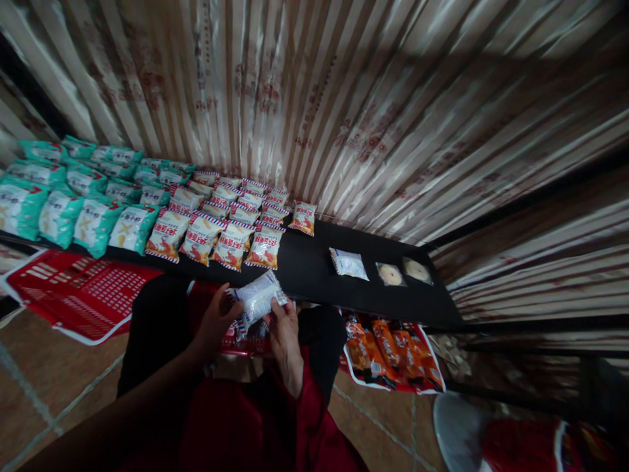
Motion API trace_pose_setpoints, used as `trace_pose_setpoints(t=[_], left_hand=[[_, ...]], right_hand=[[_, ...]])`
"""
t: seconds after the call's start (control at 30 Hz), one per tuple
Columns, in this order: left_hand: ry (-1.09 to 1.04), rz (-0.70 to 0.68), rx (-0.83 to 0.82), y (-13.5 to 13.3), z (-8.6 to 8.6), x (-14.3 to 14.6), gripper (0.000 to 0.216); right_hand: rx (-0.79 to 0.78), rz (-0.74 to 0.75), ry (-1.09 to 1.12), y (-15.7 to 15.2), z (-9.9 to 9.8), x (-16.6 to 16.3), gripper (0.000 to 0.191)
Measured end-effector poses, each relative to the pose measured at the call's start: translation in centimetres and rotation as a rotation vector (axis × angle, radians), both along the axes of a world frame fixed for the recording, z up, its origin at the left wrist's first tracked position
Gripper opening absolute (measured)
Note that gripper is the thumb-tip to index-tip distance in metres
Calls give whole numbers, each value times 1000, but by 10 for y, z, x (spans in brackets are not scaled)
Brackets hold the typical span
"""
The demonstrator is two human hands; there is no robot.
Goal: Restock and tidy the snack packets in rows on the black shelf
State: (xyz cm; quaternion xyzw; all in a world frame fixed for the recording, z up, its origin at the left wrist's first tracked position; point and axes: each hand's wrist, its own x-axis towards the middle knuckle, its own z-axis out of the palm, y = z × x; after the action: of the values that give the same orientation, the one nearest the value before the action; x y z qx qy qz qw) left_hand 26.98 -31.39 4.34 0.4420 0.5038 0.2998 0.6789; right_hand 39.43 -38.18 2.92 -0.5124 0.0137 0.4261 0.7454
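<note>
Between my two hands is a small snack bag (258, 298), its pale printed back turned up. My left hand (219, 316) grips its left end, and my right hand (285, 331) pinches its lower right corner. Just beyond, rows of orange-and-white snack bags (230, 244) stand on a black shelf (309, 275). One more orange-and-white bag (301, 217) stands apart at the back. Farther right on the shelf lie a white-backed bag (348, 263) and two clear packets with round pale pieces (392, 275). Under my hands, more packets sit in a red basket, partly hidden.
Teal snack bags (93, 223) fill the shelf's left end. A red basket (83, 295) is below left; another at lower right holds orange packets (393, 347). Striped curtain (344, 98) hangs behind the shelf. A grey round object (459, 429) stands on the tiled floor (378, 419).
</note>
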Motion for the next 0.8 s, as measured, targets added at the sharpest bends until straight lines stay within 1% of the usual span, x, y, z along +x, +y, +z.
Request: trace_pose_setpoints(t=[0.13, 0.27, 0.4, 0.53, 0.8], left_hand=[[-48, 36, -71, -2, 6, 6, 75], [-105, 59, -105, -4, 4, 11, 77], [-143, 6, -72, -3, -3, 16, 72], [-129, -37, -6, -2, -8, 21, 73], [-116, -42, 8, 0, -12, 24, 74]], right_hand=[[6, -27, -8, 4, -1, 0, 37], [21, -55, -8, 6, -2, -1, 37], [21, -89, -22, 7, 0, -2, 37], [-14, -127, -15, 7, 4, 0, 38], [-11, -96, 4, -1, 1, 2, 37]])
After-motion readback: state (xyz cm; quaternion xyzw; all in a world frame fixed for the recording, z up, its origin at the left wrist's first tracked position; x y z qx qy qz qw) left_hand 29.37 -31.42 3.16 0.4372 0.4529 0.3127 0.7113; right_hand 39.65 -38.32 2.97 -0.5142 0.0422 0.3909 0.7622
